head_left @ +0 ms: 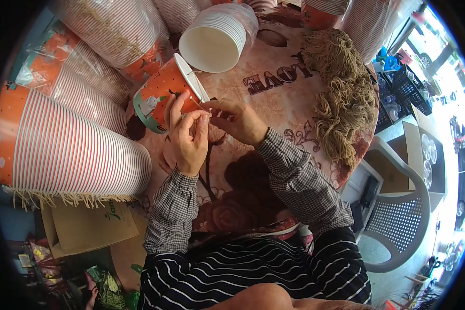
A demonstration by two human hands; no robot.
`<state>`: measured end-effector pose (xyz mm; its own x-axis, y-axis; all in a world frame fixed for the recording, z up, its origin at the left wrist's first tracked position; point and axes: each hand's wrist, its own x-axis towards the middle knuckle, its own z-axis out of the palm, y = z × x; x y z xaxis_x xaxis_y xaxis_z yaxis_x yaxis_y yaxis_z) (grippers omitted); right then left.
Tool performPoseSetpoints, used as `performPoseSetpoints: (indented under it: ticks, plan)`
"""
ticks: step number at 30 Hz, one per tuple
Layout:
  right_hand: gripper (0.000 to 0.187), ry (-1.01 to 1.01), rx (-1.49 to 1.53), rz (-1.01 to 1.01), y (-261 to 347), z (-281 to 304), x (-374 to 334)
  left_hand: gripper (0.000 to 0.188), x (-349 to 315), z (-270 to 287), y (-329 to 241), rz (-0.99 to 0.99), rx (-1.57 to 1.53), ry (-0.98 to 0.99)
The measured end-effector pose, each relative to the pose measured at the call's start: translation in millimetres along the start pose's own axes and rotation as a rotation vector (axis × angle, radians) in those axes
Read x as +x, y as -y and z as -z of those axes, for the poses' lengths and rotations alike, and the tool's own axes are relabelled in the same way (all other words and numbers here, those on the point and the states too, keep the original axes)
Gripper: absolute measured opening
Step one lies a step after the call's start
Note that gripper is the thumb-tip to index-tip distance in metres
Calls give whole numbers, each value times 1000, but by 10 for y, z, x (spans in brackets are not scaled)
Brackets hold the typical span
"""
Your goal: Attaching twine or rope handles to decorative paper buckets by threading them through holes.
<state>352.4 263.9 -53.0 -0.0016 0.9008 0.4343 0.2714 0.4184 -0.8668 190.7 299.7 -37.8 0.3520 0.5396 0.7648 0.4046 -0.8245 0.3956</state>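
Note:
An orange paper cup (160, 95) with a green base and small printed figures lies tilted on the table, its white rim turned to the right. By that rim, my left hand (189, 142) pinches a thin beige cord (201, 106) between thumb and forefinger, its other fingers raised against the cup's side. My right hand (241, 123) is closed on the same cord, fingertips almost meeting those of the left. Exactly how the cord runs between the fingers is too small to make out.
Long nested stacks of orange-and-white cups (82, 144) crowd the left side. White nested cups (212, 44) lie beyond the cup. A heap of beige cords (343, 98) rests along the round table's right edge. A grey plastic chair (398, 222) and cardboard boxes (90, 227) stand below.

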Motion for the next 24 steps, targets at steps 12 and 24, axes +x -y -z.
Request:
performPoseSetpoints:
  ticks: [12, 24]
  plan:
    - [17, -199, -124, 21, 96, 33, 0, 17, 11, 24, 15, 12, -3, 15]
    - [14, -33, 60, -44, 291, 26, -57, 17, 29, 86, -49, 204, -207, 12]
